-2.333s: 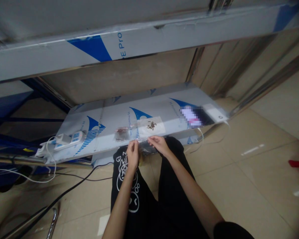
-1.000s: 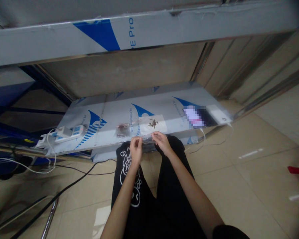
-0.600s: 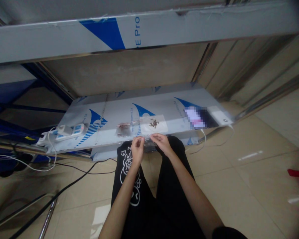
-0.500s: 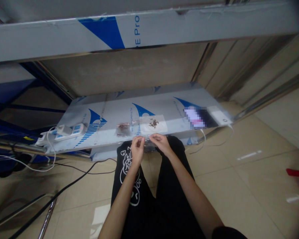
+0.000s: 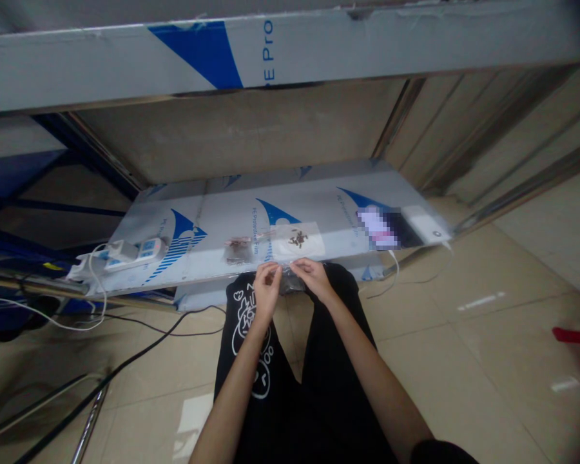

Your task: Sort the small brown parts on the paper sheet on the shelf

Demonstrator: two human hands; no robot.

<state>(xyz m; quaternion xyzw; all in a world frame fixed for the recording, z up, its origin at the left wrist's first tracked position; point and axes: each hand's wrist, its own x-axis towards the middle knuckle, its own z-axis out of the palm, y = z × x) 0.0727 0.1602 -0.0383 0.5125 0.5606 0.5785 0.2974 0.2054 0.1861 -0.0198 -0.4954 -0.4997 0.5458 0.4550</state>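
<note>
My left hand (image 5: 267, 290) and right hand (image 5: 313, 278) each pinch the clear plastic bag (image 5: 286, 280) at the shelf's (image 5: 319, 206) front edge, six o'clock from the dark bits (image 5: 298, 239).

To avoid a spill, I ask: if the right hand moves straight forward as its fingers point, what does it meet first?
Probably the clear bag with dark bits, lying just beyond the right hand on the shelf; depth is uncertain.
</note>
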